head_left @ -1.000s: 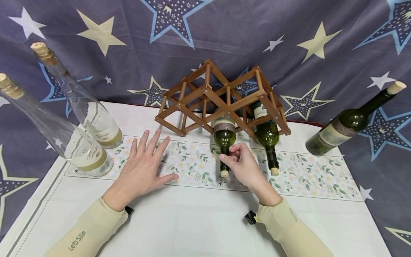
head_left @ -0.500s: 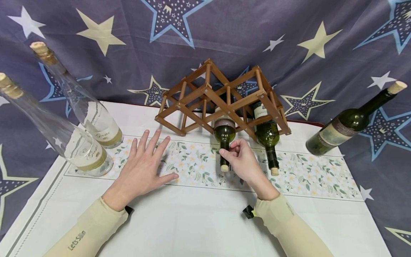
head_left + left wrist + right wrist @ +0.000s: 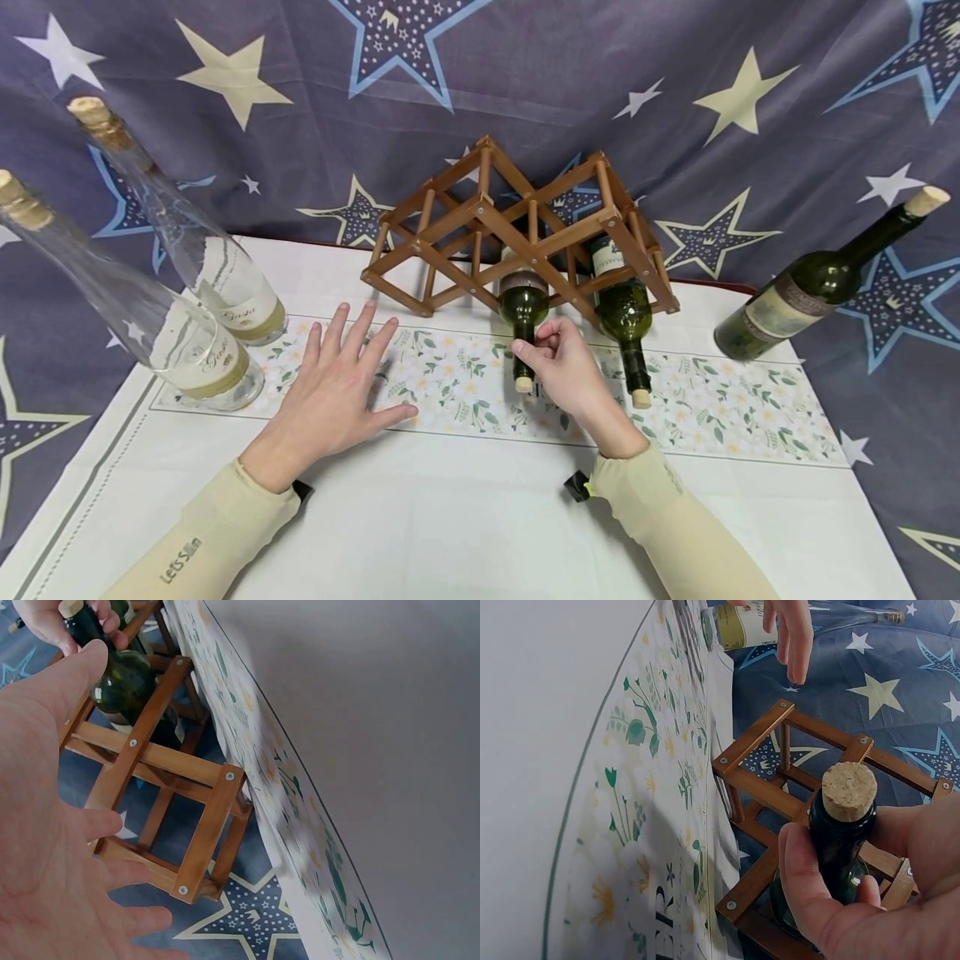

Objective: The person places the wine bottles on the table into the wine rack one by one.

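My right hand (image 3: 566, 371) grips the neck of a green wine bottle (image 3: 523, 307), its cork (image 3: 850, 791) facing toward me. That bottle lies with its body inside a lower compartment of the wooden wine rack (image 3: 480, 208); the rack's front bars hide part of it. A second green wine bottle (image 3: 626, 317) lies in the compartment to the right, neck pointing out. My left hand (image 3: 330, 392) is spread flat with straight fingers over the floral runner, left of the rack, holding nothing. In the left wrist view its palm and fingers show beside the rack.
Two tall clear corked bottles (image 3: 213, 354) stand at the left of the table. Another green wine bottle (image 3: 787, 304) stands upright at the right. A floral table runner (image 3: 442, 379) crosses the white tablecloth (image 3: 435, 508). A star-patterned curtain (image 3: 300, 167) hangs right behind the rack.
My right hand has pushed the gripped wine bottle farther back into the rack, so its cork end sits closer to the rack. My left hand has stayed in place.
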A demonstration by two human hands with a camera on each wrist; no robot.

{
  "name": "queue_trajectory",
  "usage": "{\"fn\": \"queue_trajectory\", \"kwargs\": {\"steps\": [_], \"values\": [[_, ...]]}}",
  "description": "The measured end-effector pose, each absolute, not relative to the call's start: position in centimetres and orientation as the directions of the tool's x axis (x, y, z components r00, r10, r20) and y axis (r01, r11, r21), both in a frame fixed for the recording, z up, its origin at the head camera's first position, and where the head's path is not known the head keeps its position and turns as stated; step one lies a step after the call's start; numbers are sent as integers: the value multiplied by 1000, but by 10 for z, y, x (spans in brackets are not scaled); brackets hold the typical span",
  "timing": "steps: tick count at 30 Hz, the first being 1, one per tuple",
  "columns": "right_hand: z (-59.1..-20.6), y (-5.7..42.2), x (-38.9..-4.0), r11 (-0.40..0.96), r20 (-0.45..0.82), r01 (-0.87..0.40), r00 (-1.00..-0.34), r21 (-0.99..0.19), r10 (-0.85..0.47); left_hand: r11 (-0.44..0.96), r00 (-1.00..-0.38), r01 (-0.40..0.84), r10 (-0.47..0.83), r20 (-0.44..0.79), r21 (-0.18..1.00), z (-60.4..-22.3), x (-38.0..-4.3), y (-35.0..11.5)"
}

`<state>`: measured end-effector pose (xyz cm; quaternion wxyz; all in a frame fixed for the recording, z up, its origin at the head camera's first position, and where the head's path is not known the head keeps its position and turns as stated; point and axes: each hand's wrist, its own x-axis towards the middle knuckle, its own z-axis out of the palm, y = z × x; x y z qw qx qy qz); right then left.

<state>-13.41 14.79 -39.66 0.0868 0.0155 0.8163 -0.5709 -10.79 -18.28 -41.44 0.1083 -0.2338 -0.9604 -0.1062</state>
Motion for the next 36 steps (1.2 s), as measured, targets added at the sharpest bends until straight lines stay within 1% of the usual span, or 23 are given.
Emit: {"fn": "queue_trajectory", "kwargs": {"steps": [6,14,19,23,31,36], "values": [[-396,148,-135,360,-166,127,-983,-924,-81,866,-866,474,426,260,158,-414,-108,-182],[-391,150,-132,417,-157,112,-985,-902,-76,867,-867,473,426,258,157,-412,-107,-182],[-387,154,-127,448,-131,82,-988,-891,-80,868,-865,473,426,264,149,-412,-107,-181],[-383,157,-122,476,-81,29,-993,-879,-89,868,-865,474,427,265,146,-411,-107,-181],[-371,167,-112,476,65,-115,-991,-872,-120,869,-862,476,430,270,134,-408,-108,-180],[-362,175,-107,497,115,-152,-988,-854,-105,869,-860,477,431,273,130,-407,-109,-179]]}}
